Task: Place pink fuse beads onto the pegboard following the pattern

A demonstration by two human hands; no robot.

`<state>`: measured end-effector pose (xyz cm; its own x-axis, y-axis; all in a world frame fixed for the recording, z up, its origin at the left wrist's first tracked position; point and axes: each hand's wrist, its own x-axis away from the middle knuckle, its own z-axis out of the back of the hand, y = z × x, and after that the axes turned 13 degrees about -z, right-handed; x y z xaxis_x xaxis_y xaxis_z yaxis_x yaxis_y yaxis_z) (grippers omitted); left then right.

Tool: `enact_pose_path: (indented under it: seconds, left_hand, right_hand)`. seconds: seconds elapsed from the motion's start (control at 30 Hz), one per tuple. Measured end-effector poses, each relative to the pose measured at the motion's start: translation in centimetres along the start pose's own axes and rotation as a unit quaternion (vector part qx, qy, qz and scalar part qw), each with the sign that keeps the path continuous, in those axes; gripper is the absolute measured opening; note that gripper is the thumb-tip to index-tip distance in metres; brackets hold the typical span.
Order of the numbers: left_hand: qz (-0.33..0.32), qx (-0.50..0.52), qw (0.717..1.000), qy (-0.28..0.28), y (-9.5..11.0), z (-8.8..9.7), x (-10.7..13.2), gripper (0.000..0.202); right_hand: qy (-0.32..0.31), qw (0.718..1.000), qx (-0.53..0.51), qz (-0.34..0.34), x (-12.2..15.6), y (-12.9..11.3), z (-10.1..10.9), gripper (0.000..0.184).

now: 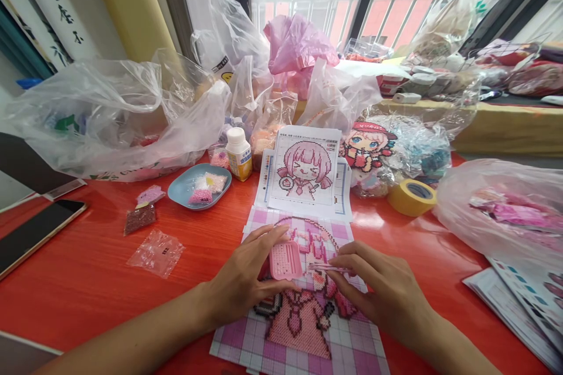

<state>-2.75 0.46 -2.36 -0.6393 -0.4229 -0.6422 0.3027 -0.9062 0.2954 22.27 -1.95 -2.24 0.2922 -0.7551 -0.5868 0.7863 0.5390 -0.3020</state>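
My left hand [253,266] is closed around a small pink bead tray [285,260] with a ridged floor, held above the pegboard. In my right hand [373,281] is a pair of pink tweezers [328,268], gripped between thumb and fingers, its tips pointing left toward the tray. Beneath both hands lies a pegboard [352,347] over purple and white checks, bearing a partly hidden bead figure [295,328] with pink hair and a pink outfit. Just behind it stands a printed pattern sheet [305,169] of a pink-haired character.
On the left are a blue plate [178,187] with bead packets, a white bottle [238,152], small bags [157,252] and a phone [39,231]. Yellow tape [411,197], a plastic bag [505,217] and papers [505,304] lie right. More plastic bags [118,117] line the back.
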Motion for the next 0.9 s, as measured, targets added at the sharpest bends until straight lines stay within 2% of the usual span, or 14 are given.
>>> enact_pose_path:
  seconds: [0.17, 0.9]
  left_hand:
    - [0.002, 0.000, 1.000, -0.007, -0.02, 0.02, 0.03, 0.076]
    - [-0.001, 0.002, 1.000, -0.011, 0.06, 0.19, -0.05, 0.077]
  right_hand:
    - [-0.007, 1.000, 0.012, 0.004, -0.17, 0.06, 0.04, 0.011]
    - [-0.036, 0.999, 0.024, 0.007, 0.06, 0.38, -0.24, 0.015]
